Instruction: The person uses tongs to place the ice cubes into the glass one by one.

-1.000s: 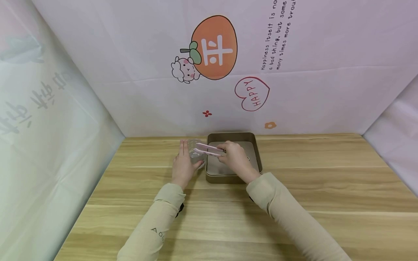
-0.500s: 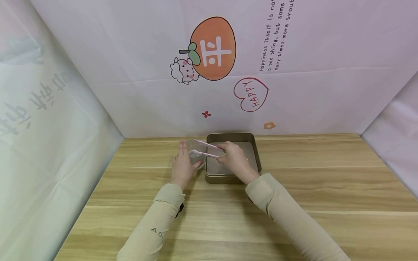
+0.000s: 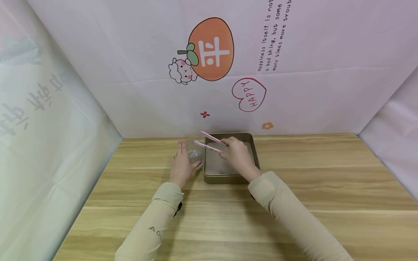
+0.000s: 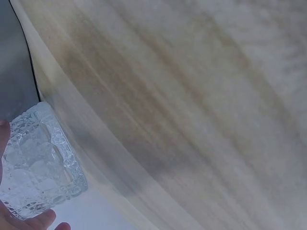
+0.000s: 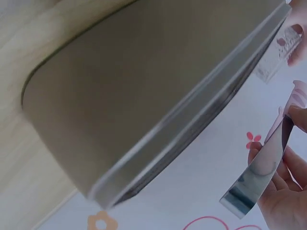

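My left hand [image 3: 181,168] holds a clear glass cup [image 3: 195,156] upright on the table, thumb on the near side and fingers on the far left side. A faceted pattern shows on the glass cup [image 4: 43,163] in the left wrist view. With my right hand [image 3: 240,156] I pinch a pair of tongs [image 3: 209,147] with pink arms, joined by a bent metal strip visible in the right wrist view. The arms stand spread with nothing between the tips; the lower tip overlaps the cup's rim in the head view. My right hand is above a square metal tin [image 3: 225,179].
The tin stands directly right of the cup, near the back edge of the wooden table [image 3: 310,174]. A printed cloth [image 3: 303,101] hangs behind the table, and more cloth closes off the left and right sides.
The tongs' arms, close together inside the cup at first, have spread apart and risen from it towards the back right. The left hand stays around the cup.
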{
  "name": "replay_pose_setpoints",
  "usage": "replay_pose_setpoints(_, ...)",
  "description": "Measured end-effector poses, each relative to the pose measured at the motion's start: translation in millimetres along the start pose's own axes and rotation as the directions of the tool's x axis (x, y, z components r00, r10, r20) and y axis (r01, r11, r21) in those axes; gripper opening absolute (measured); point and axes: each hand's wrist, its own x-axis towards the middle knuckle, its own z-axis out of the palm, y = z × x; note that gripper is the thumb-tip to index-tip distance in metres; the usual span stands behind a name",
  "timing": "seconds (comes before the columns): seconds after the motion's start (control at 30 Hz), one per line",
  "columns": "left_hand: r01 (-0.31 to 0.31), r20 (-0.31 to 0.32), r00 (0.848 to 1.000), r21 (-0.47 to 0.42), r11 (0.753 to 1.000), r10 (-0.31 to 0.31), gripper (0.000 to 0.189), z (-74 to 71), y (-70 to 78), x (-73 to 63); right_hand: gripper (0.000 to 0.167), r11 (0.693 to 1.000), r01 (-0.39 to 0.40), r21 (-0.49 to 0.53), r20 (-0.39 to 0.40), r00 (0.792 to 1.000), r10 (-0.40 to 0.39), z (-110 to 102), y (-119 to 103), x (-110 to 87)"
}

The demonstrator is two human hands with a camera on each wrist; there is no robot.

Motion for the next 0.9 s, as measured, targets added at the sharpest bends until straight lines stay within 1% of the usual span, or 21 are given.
replay_pose_setpoints(0.1, -0.005, 0.003, 1.0, 0.013, 1.0, 0.005, 0.104, -0.6, -0.1, 0.2, 0.041, 1.0, -0.011, 0.011, -0.017, 1.0, 0.011, -8, 4, 1.5)
replay_pose_setpoints(0.2, -0.004, 0.012, 1.0, 0.019, 1.0, 0.004, 0.103, -1.1, 0.5, 0.4, 0.042, 1.0, -0.015, 0.023, -0.057, 0.998, 0.017, -15, 11, 4.0)
replay_pose_setpoints(0.27, -0.002, 0.016, 1.0, 0.029, 1.0, 0.002, 0.103, -0.9, 0.6, 0.9, 0.041, 0.999, -0.021, 0.048, -0.089, 0.996, 0.026, -18, 17, 6.5)
replay_pose_setpoints(0.37, 0.001, 0.022, 1.0, 0.042, 0.999, -0.002, 0.104, -0.6, 0.5, 1.5, 0.039, 0.995, -0.047, 0.091, -0.111, 0.992, 0.057, -25, 28, 10.1)
replay_pose_setpoints(0.47, 0.004, 0.033, 0.999, 0.053, 0.999, -0.006, 0.105, -0.3, -0.5, 2.1, 0.04, 0.988, -0.094, 0.124, -0.103, 0.989, 0.107, -33, 41, 11.7)
replay_pose_setpoints(0.6, 0.005, 0.043, 0.999, 0.065, 0.998, -0.008, 0.106, -0.3, -2.0, 1.3, 0.041, 0.983, -0.151, 0.107, -0.102, 0.982, 0.162, -45, 63, 9.6)
replay_pose_setpoints(0.7, 0.003, 0.039, 0.999, 0.066, 0.998, -0.005, 0.107, -0.6, -3.0, 0.0, 0.039, 0.981, -0.186, 0.055, -0.121, 0.974, 0.191, -52, 83, 5.6)
replay_pose_setpoints(0.8, -0.001, 0.028, 1.0, 0.057, 0.998, -0.001, 0.106, -1.4, -2.8, -1.1, 0.041, 0.97, -0.243, 0.007, -0.12, 0.963, 0.242, -58, 100, 0.0)
replay_pose_setpoints(0.9, -0.004, 0.021, 1.0, 0.05, 0.999, 0.003, 0.106, -1.8, -2.4, -1.6, 0.041, 0.951, -0.308, -0.011, -0.088, 0.948, 0.306, -63, 113, -6.4)
